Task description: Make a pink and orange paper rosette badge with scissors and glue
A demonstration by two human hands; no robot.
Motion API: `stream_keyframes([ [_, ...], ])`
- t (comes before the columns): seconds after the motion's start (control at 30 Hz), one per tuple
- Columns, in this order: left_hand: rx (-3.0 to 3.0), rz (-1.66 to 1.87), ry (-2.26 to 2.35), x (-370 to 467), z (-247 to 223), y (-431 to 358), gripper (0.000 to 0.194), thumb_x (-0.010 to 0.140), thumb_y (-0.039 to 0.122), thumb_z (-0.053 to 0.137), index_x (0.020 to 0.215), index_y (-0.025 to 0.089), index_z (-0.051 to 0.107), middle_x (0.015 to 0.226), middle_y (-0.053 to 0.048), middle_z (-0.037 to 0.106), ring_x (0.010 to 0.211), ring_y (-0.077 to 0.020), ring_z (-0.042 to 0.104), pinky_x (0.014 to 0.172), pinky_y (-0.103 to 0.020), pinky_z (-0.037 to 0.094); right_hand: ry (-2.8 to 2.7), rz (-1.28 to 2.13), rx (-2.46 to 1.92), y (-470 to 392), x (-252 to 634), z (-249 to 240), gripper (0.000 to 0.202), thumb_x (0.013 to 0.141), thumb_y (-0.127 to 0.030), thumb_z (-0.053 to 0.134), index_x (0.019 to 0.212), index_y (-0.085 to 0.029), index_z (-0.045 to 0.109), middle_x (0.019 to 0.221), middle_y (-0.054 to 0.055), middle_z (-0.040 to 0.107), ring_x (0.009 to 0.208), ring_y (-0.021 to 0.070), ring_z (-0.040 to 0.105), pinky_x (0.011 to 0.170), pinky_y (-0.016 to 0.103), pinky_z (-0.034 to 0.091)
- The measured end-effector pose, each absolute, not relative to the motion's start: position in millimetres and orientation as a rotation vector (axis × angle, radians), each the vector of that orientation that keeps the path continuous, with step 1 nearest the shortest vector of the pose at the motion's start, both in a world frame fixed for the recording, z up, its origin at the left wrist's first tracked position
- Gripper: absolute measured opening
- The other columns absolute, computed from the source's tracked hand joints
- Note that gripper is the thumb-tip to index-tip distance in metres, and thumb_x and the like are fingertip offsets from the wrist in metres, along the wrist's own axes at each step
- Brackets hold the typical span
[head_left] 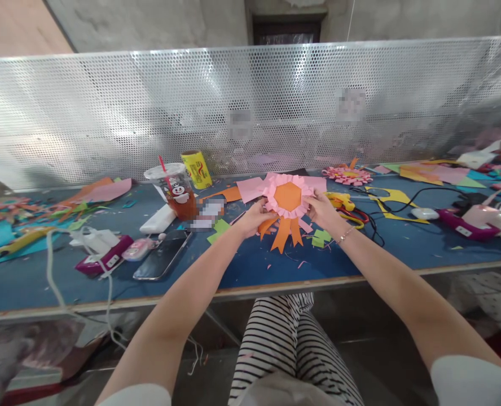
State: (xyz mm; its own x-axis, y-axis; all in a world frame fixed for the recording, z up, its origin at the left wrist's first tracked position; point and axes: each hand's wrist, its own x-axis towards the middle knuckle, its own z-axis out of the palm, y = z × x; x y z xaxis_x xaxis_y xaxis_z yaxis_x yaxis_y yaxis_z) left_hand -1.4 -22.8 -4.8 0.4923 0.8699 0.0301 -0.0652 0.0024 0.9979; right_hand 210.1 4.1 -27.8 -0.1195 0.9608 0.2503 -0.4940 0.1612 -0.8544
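Note:
Between both hands, a paper rosette [288, 195] with an orange centre, a pleated pink border and forked orange tails is held up over the table. My left hand [258, 218] grips its left edge with closed fingers. On the opposite edge, my right hand [321, 208] pinches the pink border. Pink paper [250, 189] lies behind the rosette. Green paper scraps [319, 238] are on the table below my right hand, and yellow-handled scissors [352, 216] lie close to its right side.
A cup with a red straw [180, 194] and a yellow can [197, 169] stand left of centre. A phone [161, 259] lies near the front edge. Purple power strips [466, 224] with cables sit at both sides. Another pink rosette [347, 175] rests by the perforated metal panel [149, 113].

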Motion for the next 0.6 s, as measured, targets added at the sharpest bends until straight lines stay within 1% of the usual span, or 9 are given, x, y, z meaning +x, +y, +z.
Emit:
stream_keyframes([
  [0.07,1.312,0.868,0.791,-1,-3,-24,0.052,0.063,0.021,0.07,0.106,0.023,0.042,0.08,-0.003,0.061,0.059,-0.0158,0.062,0.049,-0.027,0.05,-1.051,1.395,-0.649,5,211,-29,0.028,0.061,-0.022,0.069,0.082,-0.022,0.051,0.071,-0.006,0.06,0.059,0.0072,0.056,0.052,0.018,0.047],
  [0.13,1.243,0.864,0.786,-3,0,-23,0.048,0.061,0.018,0.069,0.101,0.022,0.044,0.08,-0.002,0.061,0.06,-0.0157,0.062,0.05,-0.027,0.05,-1.065,1.447,-0.72,5,211,-30,0.022,0.061,-0.019,0.069,0.073,-0.019,0.05,0.06,-0.006,0.054,0.052,0.005,0.051,0.05,0.016,0.046],
  [0.2,1.194,0.847,0.758,-5,1,-23,0.044,0.061,0.016,0.067,0.099,0.021,0.045,0.079,-0.002,0.06,0.061,-0.0157,0.062,0.051,-0.027,0.05,-1.059,1.503,-0.8,4,211,-31,0.02,0.062,-0.016,0.068,0.066,-0.018,0.048,0.055,-0.006,0.051,0.05,0.0043,0.05,0.05,0.015,0.047],
  [0.3,1.14,0.811,0.725,-9,4,-21,0.038,0.062,0.014,0.064,0.096,0.02,0.047,0.078,-0.002,0.061,0.061,-0.0158,0.062,0.052,-0.027,0.05,-1.015,1.555,-0.92,2,211,-31,0.019,0.066,-0.013,0.066,0.063,-0.017,0.048,0.055,-0.004,0.051,0.051,0.0056,0.052,0.052,0.018,0.051],
  [0.37,1.096,0.778,0.722,-11,6,-21,0.034,0.063,0.013,0.061,0.094,0.018,0.048,0.079,-0.003,0.062,0.062,-0.0154,0.062,0.051,-0.025,0.049,-1.016,1.58,-0.942,1,211,-32,0.016,0.069,-0.013,0.064,0.065,-0.017,0.049,0.055,-0.003,0.052,0.051,0.0065,0.053,0.052,0.019,0.052],
  [0.5,0.985,0.735,0.764,-15,15,-21,0.03,0.066,0.01,0.057,0.094,0.017,0.052,0.087,-0.007,0.064,0.068,-0.0162,0.063,0.046,-0.019,0.046,-1.03,1.593,-0.923,3,213,-33,0.011,0.072,-0.014,0.063,0.068,-0.017,0.053,0.057,-0.001,0.055,0.052,0.0072,0.055,0.053,0.019,0.053],
  [0.6,0.928,0.701,0.835,-19,19,-19,0.027,0.068,0.012,0.058,0.095,0.016,0.054,0.089,-0.009,0.064,0.069,-0.0169,0.064,0.044,-0.018,0.047,-1.028,1.582,-0.977,4,213,-33,0.006,0.074,-0.015,0.061,0.07,-0.015,0.056,0.062,0.001,0.059,0.056,0.0079,0.058,0.056,0.019,0.054],
])
